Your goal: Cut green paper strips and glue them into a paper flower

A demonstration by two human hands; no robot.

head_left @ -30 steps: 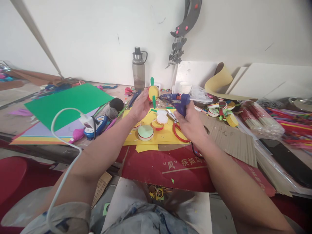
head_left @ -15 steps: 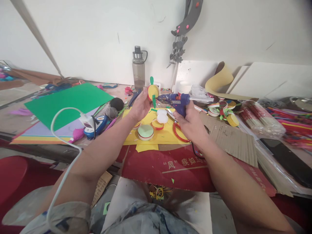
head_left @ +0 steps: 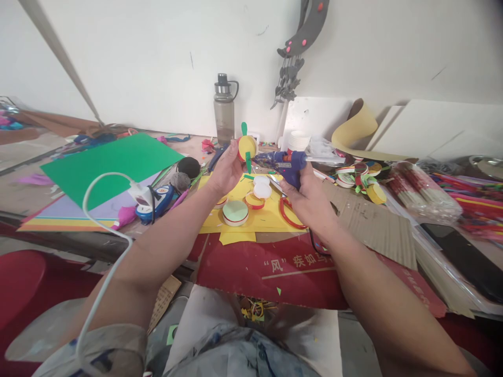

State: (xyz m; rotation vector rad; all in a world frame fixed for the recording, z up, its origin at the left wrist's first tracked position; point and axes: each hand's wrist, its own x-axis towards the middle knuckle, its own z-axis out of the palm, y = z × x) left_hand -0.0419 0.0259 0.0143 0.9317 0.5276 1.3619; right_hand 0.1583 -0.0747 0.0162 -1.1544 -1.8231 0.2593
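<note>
Between the fingers of my left hand is a small round paper piece, yellow-faced with a red edge. Green strips stick out of it at the top and bottom. My right hand is wrapped round the handle of a blue glue gun, with a clear glue stick poking out of its back. The gun's nozzle points left and is close beside the lower green strip; whether it touches I cannot tell. Below lie a pale green-topped round box, a red-and-yellow ring, white discs and red-handled scissors on yellow paper.
A water bottle stands by the wall. Green card and a blue power strip lie left; a white cable crosses my left arm. To the right are corrugated cardboard, a black phone and finished-looking round paper pieces.
The glue gun's nozzle has come slightly closer to the lower green strip since a second ago. Both hands keep their hold and otherwise hardly move; the view shifts a little.
</note>
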